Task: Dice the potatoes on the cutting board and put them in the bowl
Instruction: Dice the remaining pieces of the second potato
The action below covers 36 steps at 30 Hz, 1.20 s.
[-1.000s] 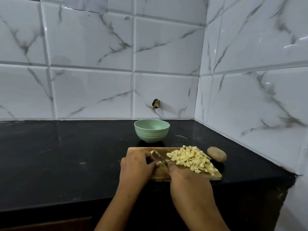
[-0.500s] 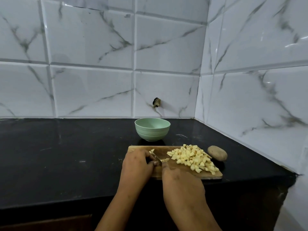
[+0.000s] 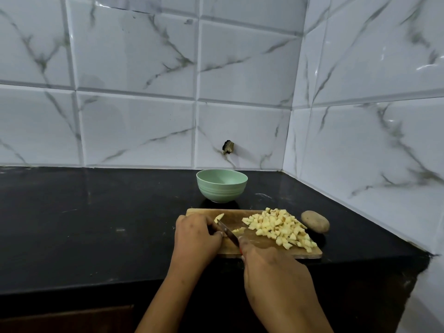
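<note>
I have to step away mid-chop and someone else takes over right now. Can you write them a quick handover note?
Left hand: holds a potato piece down on the board.
Right hand: grips the knife, its blade angled across the board beside the left fingers.
Done: a pile of dice on the board's right half.
Left: finish this piece, dice the whole potato lying on the counter right of the board, then move everything into the bowl behind the board. No dice show in it.
</note>
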Motion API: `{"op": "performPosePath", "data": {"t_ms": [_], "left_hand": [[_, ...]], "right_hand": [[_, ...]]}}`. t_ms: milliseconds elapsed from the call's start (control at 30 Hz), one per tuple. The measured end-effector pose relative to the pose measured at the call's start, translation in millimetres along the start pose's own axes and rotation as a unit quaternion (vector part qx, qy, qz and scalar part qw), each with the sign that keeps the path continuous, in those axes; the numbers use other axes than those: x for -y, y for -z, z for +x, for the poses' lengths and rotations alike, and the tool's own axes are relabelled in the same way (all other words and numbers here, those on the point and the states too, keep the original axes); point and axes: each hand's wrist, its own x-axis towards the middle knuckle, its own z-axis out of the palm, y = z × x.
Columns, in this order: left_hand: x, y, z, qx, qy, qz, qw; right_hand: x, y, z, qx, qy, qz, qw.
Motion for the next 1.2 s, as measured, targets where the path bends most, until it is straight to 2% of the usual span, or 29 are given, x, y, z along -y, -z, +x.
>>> {"op": "performPosePath", "data": {"t_ms": [133, 300, 467, 600, 767, 867, 967, 1100, 1200], "left_hand": [[1, -1, 1, 0.003, 0.010, -0.002, 1.000], [0, 1, -1, 0.004, 0.031, -0.001, 1.000], [-2, 0, 3, 0.021, 0.038, 0.009, 0.999], [-13, -5, 14, 0.071, 0.028, 0.026, 0.997], [-24, -18, 30, 0.133, 0.001, 0.028, 0.991], [-17, -19, 33, 0.096, 0.017, 0.009, 0.995], [-6, -11, 33, 0.047, 0.034, 0.049, 0.997], [-4, -10, 31, 0.076, 0.045, 0.135, 0.987], [-6, -12, 30, 0.074, 0.036, 0.155, 0.985]], "right_hand": [[5, 0, 8, 0.009, -0.004, -0.034, 0.999], [1, 1, 1, 0.008, -0.003, -0.023, 1.000], [-21, 14, -12, -0.043, -0.051, 0.007, 0.998], [-35, 17, -11, -0.093, -0.100, 0.031, 0.990], [-32, 21, -14, -0.076, -0.114, 0.067, 0.988], [-24, 19, -16, -0.052, -0.095, 0.097, 0.989], [-21, 11, -15, -0.026, -0.070, 0.117, 0.990], [-30, 7, -4, -0.043, -0.093, 0.090, 0.991], [-36, 5, 0, -0.049, -0.106, 0.080, 0.990]]}}
